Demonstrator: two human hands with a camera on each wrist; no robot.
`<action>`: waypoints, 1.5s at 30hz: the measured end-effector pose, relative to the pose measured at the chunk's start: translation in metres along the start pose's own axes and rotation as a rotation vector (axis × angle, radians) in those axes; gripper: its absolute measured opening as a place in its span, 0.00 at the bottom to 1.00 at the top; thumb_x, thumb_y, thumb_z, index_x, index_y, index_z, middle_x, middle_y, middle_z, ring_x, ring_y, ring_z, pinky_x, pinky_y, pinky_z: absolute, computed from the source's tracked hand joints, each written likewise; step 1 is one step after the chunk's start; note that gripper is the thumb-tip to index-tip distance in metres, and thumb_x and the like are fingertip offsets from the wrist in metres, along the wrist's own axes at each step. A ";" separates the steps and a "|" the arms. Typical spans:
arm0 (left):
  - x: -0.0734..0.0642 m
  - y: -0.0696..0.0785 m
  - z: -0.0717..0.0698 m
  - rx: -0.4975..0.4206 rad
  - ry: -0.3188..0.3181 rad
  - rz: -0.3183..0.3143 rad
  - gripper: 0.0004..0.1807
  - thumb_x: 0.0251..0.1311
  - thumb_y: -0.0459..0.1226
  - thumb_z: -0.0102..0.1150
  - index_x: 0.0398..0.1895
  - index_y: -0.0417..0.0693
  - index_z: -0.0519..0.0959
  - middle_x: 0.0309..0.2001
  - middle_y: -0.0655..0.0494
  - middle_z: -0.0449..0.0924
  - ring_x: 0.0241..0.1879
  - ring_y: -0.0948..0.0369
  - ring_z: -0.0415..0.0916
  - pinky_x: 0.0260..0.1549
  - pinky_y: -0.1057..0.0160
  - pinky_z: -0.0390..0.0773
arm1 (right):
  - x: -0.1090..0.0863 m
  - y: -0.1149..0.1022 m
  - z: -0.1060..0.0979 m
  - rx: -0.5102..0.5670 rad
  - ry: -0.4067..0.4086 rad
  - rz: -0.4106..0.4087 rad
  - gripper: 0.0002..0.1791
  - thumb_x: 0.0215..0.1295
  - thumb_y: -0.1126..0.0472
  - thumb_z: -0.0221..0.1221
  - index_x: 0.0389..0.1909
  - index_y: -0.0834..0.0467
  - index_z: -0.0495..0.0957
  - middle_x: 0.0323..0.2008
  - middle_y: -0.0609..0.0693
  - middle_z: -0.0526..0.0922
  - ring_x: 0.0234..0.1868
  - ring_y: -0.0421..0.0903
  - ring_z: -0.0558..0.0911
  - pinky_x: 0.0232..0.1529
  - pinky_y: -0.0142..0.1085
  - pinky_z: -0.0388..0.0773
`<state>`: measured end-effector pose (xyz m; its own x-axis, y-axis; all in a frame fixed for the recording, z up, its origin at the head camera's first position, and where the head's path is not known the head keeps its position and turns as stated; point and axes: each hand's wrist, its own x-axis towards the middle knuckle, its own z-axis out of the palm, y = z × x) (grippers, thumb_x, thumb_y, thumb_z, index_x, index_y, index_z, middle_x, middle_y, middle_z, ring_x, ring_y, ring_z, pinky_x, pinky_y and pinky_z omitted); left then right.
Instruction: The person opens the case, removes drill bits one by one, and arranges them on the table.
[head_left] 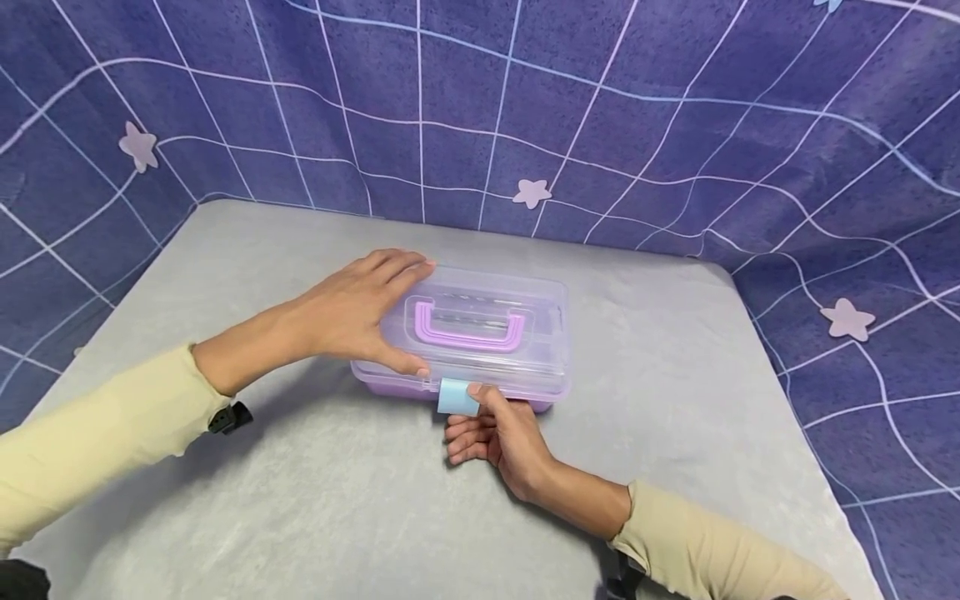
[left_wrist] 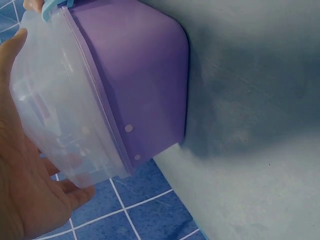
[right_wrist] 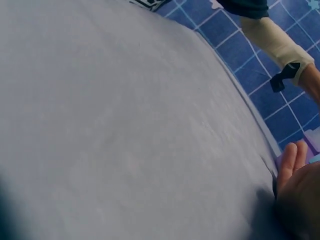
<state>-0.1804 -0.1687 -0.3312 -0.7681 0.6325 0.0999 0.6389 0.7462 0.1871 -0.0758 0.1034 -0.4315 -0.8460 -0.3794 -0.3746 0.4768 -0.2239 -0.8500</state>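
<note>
A plastic storage box (head_left: 457, 387) with a purple base, a clear lid (head_left: 525, 292) and a purple carry handle (head_left: 468, 340) stands on the grey surface, its lid down. My left hand (head_left: 356, 310) spans the lid's left end, thumb at the front edge and fingers toward the back; the left wrist view shows these fingers (left_wrist: 75, 195) bent around the far side. At the front, my right hand (head_left: 510, 442) holds the light-blue latch (head_left: 456, 397), thumb on its face and the other fingers curled below. Only part of this hand (right_wrist: 295, 165) shows in the right wrist view.
Grey cloth (head_left: 337, 500) covers the tabletop around the box. A blue curtain (head_left: 465, 108) with a white grid and pale stars hangs behind and along both sides. Each sleeve end carries a dark strap (head_left: 230, 417).
</note>
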 end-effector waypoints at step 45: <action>-0.005 -0.006 0.011 -0.331 0.022 -0.095 0.73 0.49 0.66 0.87 0.94 0.56 0.55 0.94 0.54 0.48 0.94 0.44 0.37 0.87 0.24 0.50 | -0.043 -0.121 -0.079 -1.017 -0.675 -0.283 0.26 0.82 0.58 0.68 0.76 0.58 0.79 0.62 0.58 0.90 0.59 0.49 0.92 0.64 0.39 0.89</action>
<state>-0.1797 -0.1737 -0.3430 -0.8263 0.5565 0.0875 0.5187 0.6910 0.5035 -0.1161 0.2177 -0.3419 -0.4545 -0.8821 -0.1237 -0.3557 0.3070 -0.8828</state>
